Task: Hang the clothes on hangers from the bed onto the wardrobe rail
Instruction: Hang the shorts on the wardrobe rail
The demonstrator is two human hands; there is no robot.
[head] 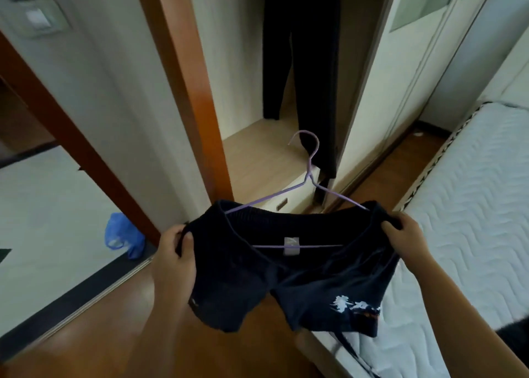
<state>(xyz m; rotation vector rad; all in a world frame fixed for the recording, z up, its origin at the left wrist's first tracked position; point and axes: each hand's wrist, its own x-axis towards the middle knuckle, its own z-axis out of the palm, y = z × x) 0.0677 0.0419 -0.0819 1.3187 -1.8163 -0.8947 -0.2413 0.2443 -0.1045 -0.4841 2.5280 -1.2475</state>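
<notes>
Two bare forearms seen, entering frame from 6 and 4 o'clock. No sleeves visible up to frame edge. Left hand and right hand ungloved. No rings, watch or bands made out on fingers or wrists. Nails short, unpainted so far as can be told.

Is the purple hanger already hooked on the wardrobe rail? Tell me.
No: the purple hanger is free in the air, its dark shorts held by the left hand and right hand.
</notes>
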